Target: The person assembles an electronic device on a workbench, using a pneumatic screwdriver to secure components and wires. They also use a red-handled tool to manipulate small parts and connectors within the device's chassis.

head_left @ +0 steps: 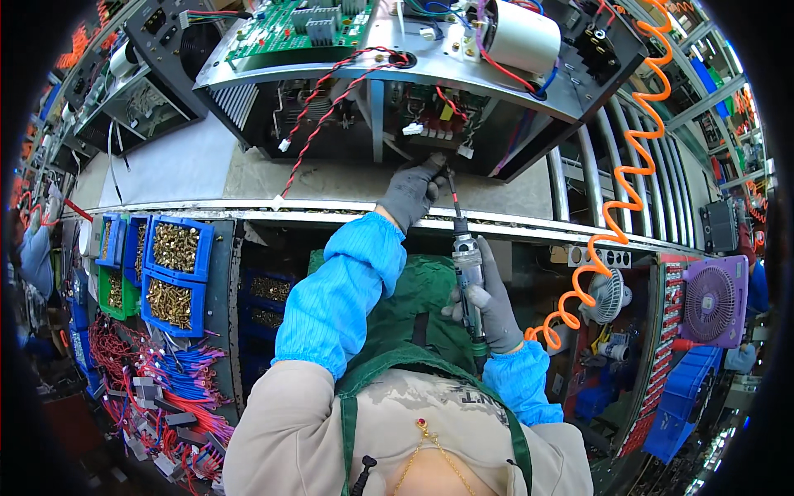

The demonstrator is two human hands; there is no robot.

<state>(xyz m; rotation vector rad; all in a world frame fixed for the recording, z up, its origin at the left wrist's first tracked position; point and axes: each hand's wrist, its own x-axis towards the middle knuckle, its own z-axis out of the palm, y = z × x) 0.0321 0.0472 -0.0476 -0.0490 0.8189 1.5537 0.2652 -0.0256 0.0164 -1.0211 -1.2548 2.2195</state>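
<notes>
A power screwdriver with a clear and dark body is gripped in my right hand, gloved in grey. Its long thin bit points up and away toward the near edge of a metal equipment chassis. Beside the bit's tip, my left hand, also grey-gloved, has its fingers closed at that edge; what they pinch is hidden. Inside the open chassis sit boards and wiring. Twisted red and black wires with white plugs hang out in front. On top are a green circuit board and a white cylinder.
Blue bins of brass-coloured screws stand at left, above bundles of coloured wires. An orange coiled hose hangs down at right, past metal rollers. A purple fan stands farther right. Another chassis sits at the far left.
</notes>
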